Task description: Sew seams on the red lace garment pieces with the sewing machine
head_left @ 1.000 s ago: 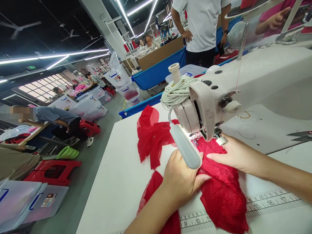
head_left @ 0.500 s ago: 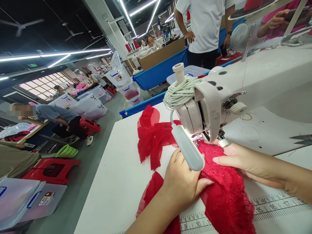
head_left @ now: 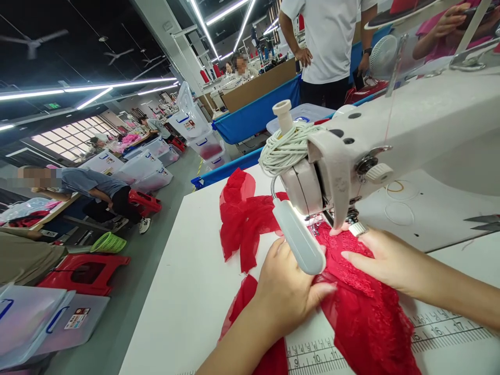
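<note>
A piece of red lace fabric (head_left: 363, 307) lies under the head of a white sewing machine (head_left: 425, 135) and drapes toward me over the table. My left hand (head_left: 287, 284) rests at the fabric's left edge, its thumb stretched out over the cloth and apart from the fingers. A grey lamp (head_left: 299, 237) hides some of its fingertips. On the right, my right hand (head_left: 377, 260) grips the lace, thumb on top, with other fingers reaching up near the presser foot. More red sheer pieces (head_left: 250, 219) lie left of the machine head.
A printed ruler scale (head_left: 316, 357) runs along the white table's (head_left: 167, 291) near edge. Dark scissors (head_left: 484, 223) lie at the right. A coiled pale cord (head_left: 287, 151) hangs on the machine. Behind stands a person in a white shirt (head_left: 328, 41); plastic boxes (head_left: 78, 317) stand at left.
The lace fabric has shifted and bunched slightly under my right hand, its lower end a little farther right. My left hand has moved slightly left in the picture.
</note>
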The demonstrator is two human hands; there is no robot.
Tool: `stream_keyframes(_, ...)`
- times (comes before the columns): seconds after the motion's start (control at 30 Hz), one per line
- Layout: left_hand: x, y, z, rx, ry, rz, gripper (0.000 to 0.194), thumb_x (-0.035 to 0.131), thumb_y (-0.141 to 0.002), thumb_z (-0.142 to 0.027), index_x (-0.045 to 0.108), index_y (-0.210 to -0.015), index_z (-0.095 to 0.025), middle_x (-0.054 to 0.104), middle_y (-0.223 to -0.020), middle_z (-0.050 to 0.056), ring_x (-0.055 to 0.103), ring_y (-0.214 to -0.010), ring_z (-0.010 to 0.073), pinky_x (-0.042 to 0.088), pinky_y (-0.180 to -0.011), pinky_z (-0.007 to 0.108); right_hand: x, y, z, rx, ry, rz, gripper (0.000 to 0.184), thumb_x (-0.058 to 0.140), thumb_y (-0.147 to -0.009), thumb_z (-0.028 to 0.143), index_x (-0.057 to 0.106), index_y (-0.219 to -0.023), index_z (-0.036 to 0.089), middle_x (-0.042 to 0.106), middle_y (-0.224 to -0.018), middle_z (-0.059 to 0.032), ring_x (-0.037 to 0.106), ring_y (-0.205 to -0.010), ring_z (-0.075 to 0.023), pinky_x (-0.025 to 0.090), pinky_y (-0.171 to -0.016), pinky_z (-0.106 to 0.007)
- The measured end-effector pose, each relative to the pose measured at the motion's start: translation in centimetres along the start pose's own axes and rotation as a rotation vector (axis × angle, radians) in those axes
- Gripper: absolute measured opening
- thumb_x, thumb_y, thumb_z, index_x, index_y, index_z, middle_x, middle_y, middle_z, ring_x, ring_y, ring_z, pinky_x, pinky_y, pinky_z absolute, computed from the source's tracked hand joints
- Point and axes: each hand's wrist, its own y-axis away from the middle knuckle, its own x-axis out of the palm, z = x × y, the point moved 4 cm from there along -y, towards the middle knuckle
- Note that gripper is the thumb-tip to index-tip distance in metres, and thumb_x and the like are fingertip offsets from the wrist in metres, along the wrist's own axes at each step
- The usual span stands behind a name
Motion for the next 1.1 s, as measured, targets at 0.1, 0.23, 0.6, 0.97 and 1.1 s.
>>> stream_keyframes(0.1,0.0,-0.4,1.7,-0.308,0.199,-0.010,0.033,0.033,-0.102,-0.032,0.061,-0.116,-0.020,0.062,-0.101,0.009,0.060,-0.092,0.0230,0.053,-0.081,0.039,-0.1,0.0,0.0,0.098,-0.104,0.063,0.018,0.045,-0.082,0.027,0.058,-0.095,0.025,0.069,-0.086,-0.0018,0.067,-0.081,-0.0242,0.053,-0.073,-0.036)
stream_keyframes(0.23,0.6,-1.2,2.4,-0.546,0.368,0.041,0.014,0.050,-0.092,-0.025,0.060,-0.102,-0.021,0.057,-0.098,0.006,0.056,-0.088,0.0216,0.050,-0.079,0.038,-0.3,-0.2,-0.3,0.130,-0.133,0.128,0.021,0.049,-0.081,0.030,0.056,-0.100,0.024,0.069,-0.084,-0.0003,0.066,-0.073,-0.0211,0.051,-0.066,-0.033)
stream_keyframes(0.6,1.8,-2.4,0.9,-1.045,1.267,0.086,0.050,0.071,-0.070,-0.062,0.041,-0.070,-0.022,0.042,-0.048,-0.006,0.042,-0.039,0.0112,0.034,-0.039,0.021,-0.5,-0.4,0.3,0.063,-0.299,0.211,0.023,0.048,-0.077,0.020,0.059,-0.097,0.022,0.069,-0.082,0.0013,0.065,-0.073,-0.0194,0.050,-0.069,-0.031)
stream_keyframes(0.97,0.7,-2.5,0.8,-0.896,1.080,0.087,0.026,0.067,-0.079,-0.033,0.054,-0.097,-0.020,0.055,-0.071,-0.002,0.054,-0.063,0.0147,0.044,-0.059,0.026,-0.6,-0.2,0.7,0.088,-0.262,0.243,0.034,0.049,-0.073,0.021,0.075,-0.095,0.020,0.075,-0.088,-0.0018,0.070,-0.076,-0.0212,0.053,-0.068,-0.030)
stream_keyframes(1.1,0.6,-1.7,0.8,-0.663,0.381,0.187,0.009,0.051,-0.085,-0.017,0.059,-0.086,-0.021,0.057,-0.072,0.002,0.056,-0.068,0.0200,0.044,-0.060,0.029,-0.6,-0.3,0.7,0.085,-0.237,0.242,0.036,0.048,-0.072,0.021,0.076,-0.094,0.020,0.076,-0.092,-0.0027,0.070,-0.081,-0.0227,0.054,-0.073,-0.032)
